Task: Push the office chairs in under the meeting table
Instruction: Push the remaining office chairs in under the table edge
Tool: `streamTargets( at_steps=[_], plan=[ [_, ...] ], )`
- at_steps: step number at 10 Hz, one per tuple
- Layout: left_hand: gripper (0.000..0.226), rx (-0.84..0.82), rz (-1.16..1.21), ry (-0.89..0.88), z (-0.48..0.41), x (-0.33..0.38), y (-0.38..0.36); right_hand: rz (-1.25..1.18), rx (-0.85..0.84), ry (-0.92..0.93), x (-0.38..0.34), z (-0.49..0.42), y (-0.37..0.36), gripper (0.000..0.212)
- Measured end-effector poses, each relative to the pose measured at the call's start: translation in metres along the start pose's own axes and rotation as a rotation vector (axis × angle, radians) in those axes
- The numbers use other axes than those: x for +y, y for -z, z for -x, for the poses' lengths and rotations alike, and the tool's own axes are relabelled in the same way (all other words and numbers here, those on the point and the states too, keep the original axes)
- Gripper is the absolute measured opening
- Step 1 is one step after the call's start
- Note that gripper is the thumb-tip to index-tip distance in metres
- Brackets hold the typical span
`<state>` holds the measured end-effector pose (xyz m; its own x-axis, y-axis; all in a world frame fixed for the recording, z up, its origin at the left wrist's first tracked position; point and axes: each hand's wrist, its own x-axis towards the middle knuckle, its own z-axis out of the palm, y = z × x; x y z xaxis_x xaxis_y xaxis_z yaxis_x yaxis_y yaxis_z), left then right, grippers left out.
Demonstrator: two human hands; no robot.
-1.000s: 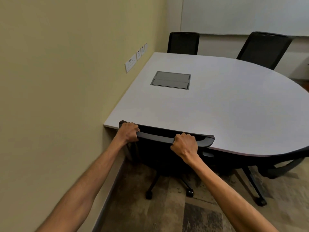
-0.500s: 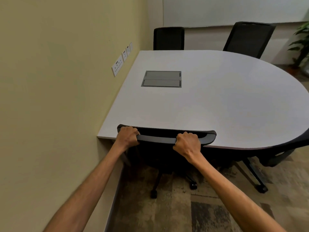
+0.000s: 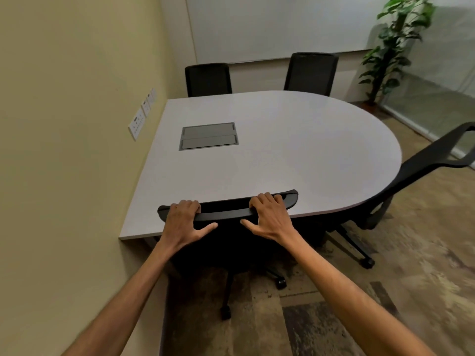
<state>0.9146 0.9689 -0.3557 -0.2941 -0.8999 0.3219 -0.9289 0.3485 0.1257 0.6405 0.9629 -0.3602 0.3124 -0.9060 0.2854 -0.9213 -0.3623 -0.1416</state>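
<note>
The black office chair (image 3: 226, 214) nearest me stands at the front edge of the grey meeting table (image 3: 295, 155), its seat under the top and its top rail against the edge. My left hand (image 3: 183, 220) and my right hand (image 3: 270, 218) lie on that rail, fingers hooked over it and thumbs spread away toward each other. A second black chair (image 3: 424, 160) stands at the table's rounded right end, angled, with its back away from the edge. Two more black chairs (image 3: 208, 79) (image 3: 311, 73) stand tucked in at the far side.
A yellow wall with sockets (image 3: 137, 124) runs close along the left, touching the table's side. A grey cable box (image 3: 208, 136) is set into the tabletop. A potted plant (image 3: 393, 47) and a glass partition (image 3: 437, 106) are at the far right. Carpet floor lies to my right.
My view has risen and swung right, bringing the right-hand chair and the plant into sight. Both thumbs have come off the rail; before, both fists were closed round it.
</note>
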Motion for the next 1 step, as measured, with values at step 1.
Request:
streamTargets(
  at_steps=[1],
  plan=[
    [0.055, 0.143, 0.097, -0.029, -0.0136, 0.0212, 0.0148, -0.058, 0.122, -0.055, 0.0098, 0.0113, 0.0145, 0.056]
  ],
)
